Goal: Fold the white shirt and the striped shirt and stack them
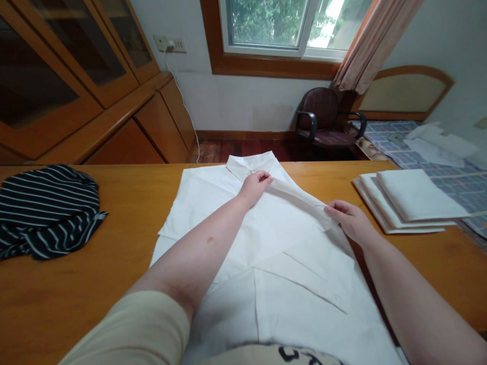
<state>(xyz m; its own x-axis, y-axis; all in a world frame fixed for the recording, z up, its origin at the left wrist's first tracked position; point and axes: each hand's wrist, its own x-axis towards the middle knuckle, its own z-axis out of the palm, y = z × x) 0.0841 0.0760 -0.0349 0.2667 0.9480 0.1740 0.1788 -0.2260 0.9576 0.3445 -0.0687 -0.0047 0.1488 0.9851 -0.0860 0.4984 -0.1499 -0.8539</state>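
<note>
A white collared shirt (228, 238) lies spread on the wooden table (125, 213), its collar at the far side. Just below the collar, my left hand (256, 186) pinches the shirt's cloth between thumb and fingers. My right hand (350, 219) grips the shirt's right edge, near the shoulder or sleeve. Between the two hands the cloth is drawn up into a taut, slightly raised fold. Lower down, folded layers of the same white cloth cross the shirt's front. The near end of the shirt reaches my body.
A black-and-white striped garment (49, 208) lies bunched at the table's left. Folded white cloths (418, 195) are stacked at the right. Beyond the table stand a brown armchair (323, 116), a wooden cabinet (152, 121) and a bed (399, 142) with a checked cover.
</note>
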